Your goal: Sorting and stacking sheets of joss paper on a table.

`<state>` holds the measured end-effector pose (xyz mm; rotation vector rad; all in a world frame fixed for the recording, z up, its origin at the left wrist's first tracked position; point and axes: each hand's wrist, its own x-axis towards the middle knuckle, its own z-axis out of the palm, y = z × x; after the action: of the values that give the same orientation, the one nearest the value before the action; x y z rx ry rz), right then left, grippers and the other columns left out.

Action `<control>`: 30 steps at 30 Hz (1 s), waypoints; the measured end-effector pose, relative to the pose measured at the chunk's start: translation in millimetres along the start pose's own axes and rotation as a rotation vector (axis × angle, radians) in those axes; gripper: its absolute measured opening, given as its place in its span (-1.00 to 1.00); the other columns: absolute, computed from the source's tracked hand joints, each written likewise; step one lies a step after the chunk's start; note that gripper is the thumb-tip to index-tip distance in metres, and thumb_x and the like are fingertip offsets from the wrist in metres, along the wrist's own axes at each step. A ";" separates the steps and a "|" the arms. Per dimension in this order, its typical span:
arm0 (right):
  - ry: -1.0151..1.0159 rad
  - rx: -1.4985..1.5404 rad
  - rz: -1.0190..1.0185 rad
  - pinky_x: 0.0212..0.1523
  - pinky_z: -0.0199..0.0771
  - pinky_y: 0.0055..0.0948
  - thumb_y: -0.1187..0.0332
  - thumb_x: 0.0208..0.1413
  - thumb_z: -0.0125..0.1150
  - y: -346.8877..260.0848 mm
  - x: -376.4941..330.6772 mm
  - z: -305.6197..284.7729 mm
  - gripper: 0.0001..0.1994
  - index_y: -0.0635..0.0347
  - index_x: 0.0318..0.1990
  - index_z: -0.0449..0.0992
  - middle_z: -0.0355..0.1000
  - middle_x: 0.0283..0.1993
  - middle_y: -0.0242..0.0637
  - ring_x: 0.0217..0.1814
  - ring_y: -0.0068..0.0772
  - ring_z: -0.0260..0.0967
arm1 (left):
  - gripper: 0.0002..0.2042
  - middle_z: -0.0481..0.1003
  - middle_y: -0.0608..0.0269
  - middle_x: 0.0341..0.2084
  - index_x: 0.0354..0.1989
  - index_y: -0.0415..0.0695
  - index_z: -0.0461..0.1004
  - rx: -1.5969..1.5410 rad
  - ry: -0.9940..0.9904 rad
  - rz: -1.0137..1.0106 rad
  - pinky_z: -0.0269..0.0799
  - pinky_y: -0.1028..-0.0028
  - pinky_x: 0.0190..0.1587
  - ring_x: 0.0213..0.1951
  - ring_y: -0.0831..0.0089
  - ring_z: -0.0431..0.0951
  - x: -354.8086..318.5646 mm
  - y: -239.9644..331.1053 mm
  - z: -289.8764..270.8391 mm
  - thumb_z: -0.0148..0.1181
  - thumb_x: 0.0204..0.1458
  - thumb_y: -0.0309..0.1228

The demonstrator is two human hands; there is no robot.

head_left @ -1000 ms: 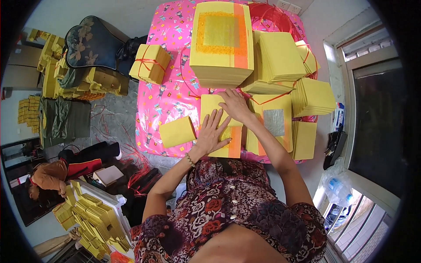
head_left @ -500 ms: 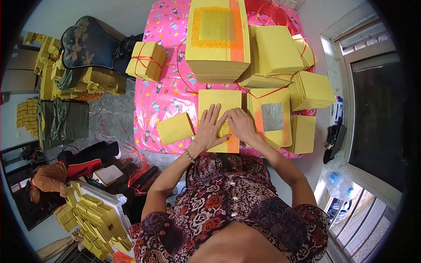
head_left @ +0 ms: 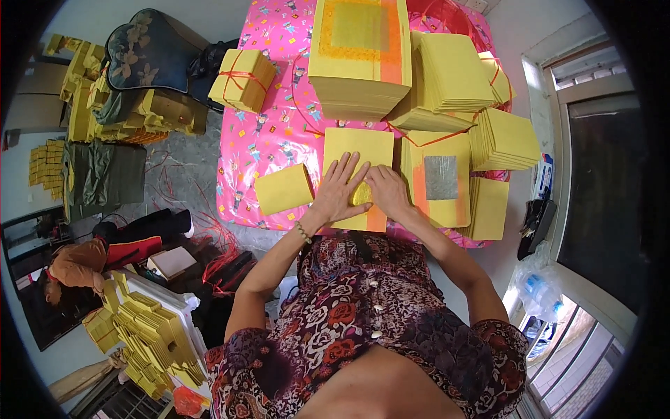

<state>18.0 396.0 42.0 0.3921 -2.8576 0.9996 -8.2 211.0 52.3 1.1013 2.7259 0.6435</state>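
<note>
Yellow sheet (head_left: 357, 157) flat on pink worktop (head_left: 269, 133), both hands on it.
L hand (head_left: 340, 190) & R hand (head_left: 388, 193) lay spread, palms pressing gold foil (head_left: 361, 195) mid-sheet; pressing step, I'd judge — next needs even rubbing.

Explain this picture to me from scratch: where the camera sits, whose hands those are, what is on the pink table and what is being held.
The camera is worn on a person's head and looks straight down, so the round, bent edges come from its wide lens. The forearms rising from the lower edge are the wearer's own. The left hand and the right hand both lie flat, side by side, on a yellow paper sheet with an orange strip and a gold patch showing between them. Neither hand grips anything; they press on the sheet. It lies on a table under a pink patterned cloth. Around it are a tall stack of yellow paper, a sheet with a silver square, a small yellow pad and a bundle tied with red string.
</note>
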 end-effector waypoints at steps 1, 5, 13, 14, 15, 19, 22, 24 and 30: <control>-0.021 0.014 0.026 -0.21 0.41 -0.19 0.38 0.12 0.18 -0.4 0.7 -1.7 -0.86 0.20 -0.28 0.35 0.36 -0.32 -0.18 -0.22 -0.11 0.38 | -0.09 -0.07 -0.13 0.41 0.44 -0.04 0.01 -0.030 -0.012 0.012 -0.16 0.01 0.40 0.43 -0.09 -0.12 -1.5 -3.0 -1.7 0.08 -0.01 0.24; -0.054 0.102 0.129 -0.24 0.40 -0.19 0.30 0.11 0.21 -4.3 9.3 -6.0 -0.80 0.19 -0.33 0.34 0.36 -0.38 -0.20 -0.26 -0.11 0.39 | -0.09 -0.08 -0.14 0.41 0.43 -0.08 0.00 0.047 -0.053 -0.048 -0.18 0.03 0.41 0.44 -0.07 -0.13 -14.5 -11.2 -8.7 0.06 0.01 0.24; -0.028 0.040 0.090 -0.27 0.38 -0.19 0.26 0.13 0.21 0.6 6.6 0.6 -0.78 0.19 -0.34 0.34 0.35 -0.39 -0.21 -0.28 -0.11 0.38 | -0.10 -0.11 -0.13 0.42 0.43 -0.13 -0.02 0.011 -0.052 -0.069 -0.26 -0.07 0.40 0.45 -0.05 -0.17 -26.0 -22.8 -6.5 0.04 0.04 0.22; -0.025 0.054 0.090 -0.27 0.37 -0.20 0.26 0.13 0.21 2.0 6.1 0.4 -0.77 0.19 -0.34 0.34 0.35 -0.39 -0.21 -0.28 -0.11 0.38 | -0.10 -0.12 -0.13 0.43 0.43 -0.15 -0.03 0.000 -0.058 -0.100 -0.29 -0.10 0.40 0.45 -0.03 -0.18 -29.4 -25.5 -6.7 0.03 0.05 0.21; -0.027 0.055 0.091 -0.27 0.37 -0.20 0.26 0.13 0.21 2.3 5.6 1.3 -0.77 0.19 -0.34 0.34 0.35 -0.39 -0.21 -0.28 -0.11 0.38 | -0.10 -0.12 -0.13 0.43 0.43 -0.15 -0.03 -0.001 -0.059 -0.102 -0.29 -0.10 0.40 0.45 -0.03 -0.18 -32.1 -28.7 -6.9 0.03 0.05 0.21; -0.044 0.047 0.076 -0.27 0.37 -0.20 0.25 0.13 0.21 2.7 7.6 0.8 -0.77 0.20 -0.31 0.34 0.35 -0.39 -0.21 -0.27 -0.12 0.39 | -0.10 -0.15 -0.10 0.44 0.43 -0.18 -0.04 -0.002 -0.089 -0.114 -0.36 -0.13 0.40 0.46 -0.01 -0.22 -34.7 -35.2 -5.0 0.02 0.06 0.20; -0.096 0.054 0.120 -0.27 0.40 -0.22 0.23 0.11 0.25 -1.2 8.4 -7.4 -0.74 0.20 -0.21 0.36 0.35 -0.36 -0.20 -0.25 -0.12 0.39 | -0.12 -0.16 -0.08 0.44 0.43 -0.17 -0.04 -0.026 -0.084 -0.125 -0.37 -0.13 0.40 0.47 0.01 -0.24 -35.8 -33.2 -7.7 0.03 0.07 0.17; -0.128 0.063 0.162 -0.27 0.43 -0.23 0.22 0.09 0.27 -3.9 9.4 -14.4 -0.69 0.20 -0.14 0.38 0.36 -0.33 -0.20 -0.23 -0.13 0.40 | -0.16 -0.16 -0.07 0.44 0.43 -0.14 -0.02 -0.037 -0.065 -0.131 -0.39 -0.12 0.41 0.46 -0.03 -0.24 -36.3 -29.9 -10.0 0.01 0.09 0.15; -0.104 -0.123 -0.135 -0.20 0.52 -0.26 0.19 0.03 0.32 9.0 16.7 -23.6 -0.51 0.17 0.10 0.42 0.35 -0.19 -0.23 -0.18 -0.21 0.41 | -0.33 0.04 -0.12 0.34 0.37 -0.13 0.14 -0.199 0.146 -0.205 -0.07 -0.04 0.33 0.30 -0.14 0.06 -30.8 -23.5 -9.7 0.09 0.14 -0.06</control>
<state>-0.5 413.9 57.9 0.6338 -2.9172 0.7984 -3.3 171.4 49.8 0.7459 2.7688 0.9701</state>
